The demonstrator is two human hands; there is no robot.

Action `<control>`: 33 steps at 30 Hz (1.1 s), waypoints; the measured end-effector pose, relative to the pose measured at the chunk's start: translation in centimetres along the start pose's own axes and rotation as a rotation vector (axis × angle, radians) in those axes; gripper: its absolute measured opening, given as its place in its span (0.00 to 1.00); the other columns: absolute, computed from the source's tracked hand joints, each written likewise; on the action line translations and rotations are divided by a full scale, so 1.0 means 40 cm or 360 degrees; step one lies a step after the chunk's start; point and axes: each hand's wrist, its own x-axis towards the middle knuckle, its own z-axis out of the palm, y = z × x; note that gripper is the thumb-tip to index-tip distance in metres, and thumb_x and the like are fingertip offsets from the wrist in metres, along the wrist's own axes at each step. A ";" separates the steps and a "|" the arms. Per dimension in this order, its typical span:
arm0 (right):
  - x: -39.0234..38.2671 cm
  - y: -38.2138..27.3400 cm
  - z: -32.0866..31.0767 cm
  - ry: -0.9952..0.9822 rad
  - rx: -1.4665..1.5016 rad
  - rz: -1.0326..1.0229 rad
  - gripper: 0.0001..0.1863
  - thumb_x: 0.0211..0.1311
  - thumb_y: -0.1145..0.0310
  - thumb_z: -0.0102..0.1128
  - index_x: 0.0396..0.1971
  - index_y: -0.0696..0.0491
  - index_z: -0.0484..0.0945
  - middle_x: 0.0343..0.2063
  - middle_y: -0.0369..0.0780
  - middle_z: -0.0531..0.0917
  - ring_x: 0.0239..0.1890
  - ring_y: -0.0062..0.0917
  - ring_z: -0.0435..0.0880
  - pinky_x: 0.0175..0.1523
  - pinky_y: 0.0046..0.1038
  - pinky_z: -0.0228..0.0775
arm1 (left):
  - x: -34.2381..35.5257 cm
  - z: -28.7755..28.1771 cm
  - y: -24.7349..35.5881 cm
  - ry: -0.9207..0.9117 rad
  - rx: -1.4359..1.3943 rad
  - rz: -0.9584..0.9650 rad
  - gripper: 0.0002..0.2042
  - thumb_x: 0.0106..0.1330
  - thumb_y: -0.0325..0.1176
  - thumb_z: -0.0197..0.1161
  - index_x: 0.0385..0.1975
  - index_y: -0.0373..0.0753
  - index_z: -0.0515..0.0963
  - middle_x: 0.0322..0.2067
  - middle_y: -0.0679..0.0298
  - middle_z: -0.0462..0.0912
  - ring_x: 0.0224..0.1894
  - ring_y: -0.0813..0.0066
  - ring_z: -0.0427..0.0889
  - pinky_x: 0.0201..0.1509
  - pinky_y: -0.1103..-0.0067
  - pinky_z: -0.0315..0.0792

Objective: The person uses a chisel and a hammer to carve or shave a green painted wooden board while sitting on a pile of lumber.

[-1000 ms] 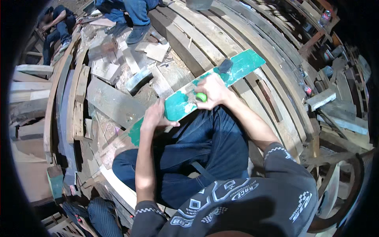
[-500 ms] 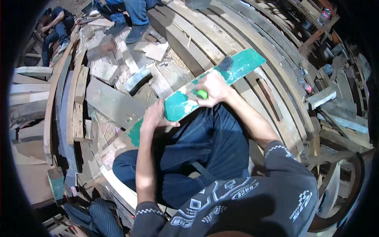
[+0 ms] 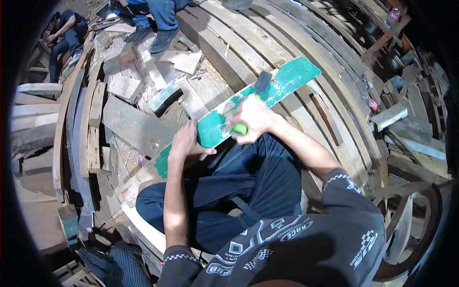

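Note:
A long wooden board with flaking green paint lies slantwise across my lap, its far end up to the right. Bare wood and whitish patches show along its middle and near end. My left hand grips the board's edges left of the middle, thumb on the near side. Wrapped round the green handle of a scraper is my right hand. The scraper's flat dark blade rests on or just over the paint, pointing away from me; the handle's butt sticks out below my fist.
Long stacked planks run past on the right. Wood offcuts litter the ground ahead, with a wide grey board at the left. Another person's shoe stands at the top; a second person sits far left. A curved wooden frame stands lower right.
My right hand has shifted slightly left and toward me, and the scraper's blade has swung leftward and now points more straight ahead. My left hand and the board have hardly moved.

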 end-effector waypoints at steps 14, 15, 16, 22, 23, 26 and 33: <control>-0.005 -0.049 0.046 -0.0149 -0.0124 -0.0012 0.20 0.36 0.46 0.65 0.10 0.49 0.76 0.10 0.40 0.75 0.14 0.39 0.77 0.21 0.38 0.68 | -0.004 0.008 -0.009 -0.0030 -0.0019 0.0027 0.59 0.26 0.60 0.84 0.59 0.30 0.64 0.51 0.41 0.78 0.53 0.42 0.80 0.55 0.57 0.76; -0.018 -0.034 0.052 -0.0125 -0.0189 0.0046 0.20 0.37 0.48 0.66 0.10 0.49 0.75 0.09 0.40 0.73 0.14 0.40 0.77 0.21 0.38 0.68 | -0.003 0.014 -0.021 0.0016 -0.0042 0.0064 0.59 0.26 0.60 0.84 0.59 0.30 0.63 0.50 0.41 0.78 0.52 0.42 0.80 0.54 0.57 0.76; -0.028 0.008 0.019 0.0036 -0.0135 0.0187 0.19 0.38 0.49 0.67 0.10 0.49 0.75 0.08 0.40 0.73 0.14 0.40 0.77 0.21 0.38 0.68 | 0.002 0.005 0.000 -0.0069 -0.0012 -0.0021 0.59 0.26 0.60 0.84 0.60 0.31 0.63 0.51 0.41 0.78 0.53 0.42 0.80 0.56 0.58 0.75; 0.017 -0.045 0.029 -0.0162 -0.0043 -0.0091 0.19 0.40 0.49 0.65 0.11 0.49 0.76 0.11 0.42 0.76 0.16 0.39 0.79 0.22 0.40 0.68 | 0.009 -0.010 0.010 -0.0060 -0.0015 0.0012 0.58 0.27 0.58 0.84 0.59 0.30 0.63 0.50 0.42 0.79 0.53 0.42 0.80 0.56 0.58 0.75; 0.014 -0.017 0.017 -0.0158 -0.0039 -0.0092 0.19 0.40 0.49 0.65 0.11 0.49 0.76 0.11 0.42 0.76 0.16 0.39 0.79 0.22 0.40 0.68 | -0.005 -0.007 0.008 -0.0075 -0.0032 -0.0024 0.58 0.27 0.58 0.84 0.59 0.29 0.64 0.50 0.41 0.79 0.53 0.42 0.80 0.56 0.58 0.75; 0.015 0.082 -0.041 0.0211 -0.0145 0.0369 0.19 0.38 0.49 0.65 0.11 0.50 0.76 0.12 0.43 0.77 0.18 0.41 0.80 0.22 0.40 0.67 | 0.014 -0.008 0.015 -0.0098 -0.0026 -0.0030 0.60 0.26 0.59 0.85 0.60 0.29 0.63 0.49 0.40 0.79 0.52 0.42 0.80 0.56 0.58 0.75; -0.012 0.096 -0.047 0.0257 -0.0067 0.0321 0.18 0.39 0.50 0.66 0.11 0.49 0.75 0.12 0.43 0.77 0.17 0.40 0.80 0.22 0.39 0.68 | 0.008 0.000 0.014 -0.0073 -0.0002 0.0004 0.63 0.25 0.62 0.83 0.61 0.27 0.61 0.51 0.39 0.78 0.52 0.41 0.80 0.55 0.58 0.76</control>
